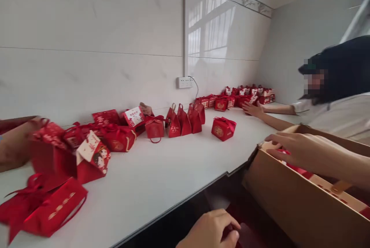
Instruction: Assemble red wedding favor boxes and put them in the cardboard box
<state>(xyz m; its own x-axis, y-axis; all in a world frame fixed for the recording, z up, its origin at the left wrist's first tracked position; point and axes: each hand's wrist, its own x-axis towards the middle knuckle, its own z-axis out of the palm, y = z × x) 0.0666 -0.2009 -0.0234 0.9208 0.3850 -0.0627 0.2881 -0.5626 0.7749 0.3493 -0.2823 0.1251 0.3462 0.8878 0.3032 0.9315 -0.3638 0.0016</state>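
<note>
My right hand [289,149] reaches over the rim of an open cardboard box [295,198] at the right, fingers spread and slightly bent above the red and white packages [300,171] inside. I cannot tell whether its fingertips touch them. Low in the view, my left hand [212,228] is curled, thumb and forefinger close together, just off the table's front edge. Whatever it may hold is hidden; something dark red and a clear sheen lie beneath. Nearest on the table are a single red gift box with a ribbon bow [223,128] and upright red gift boxes with loop handles [183,121].
More red gift boxes [118,138] stand along the tiled wall, and a large ribboned one [54,209] lies at front left on the white table [150,186]. A co-worker's hands [254,109] rest by the far group. A brown carton [17,148] juts in at left.
</note>
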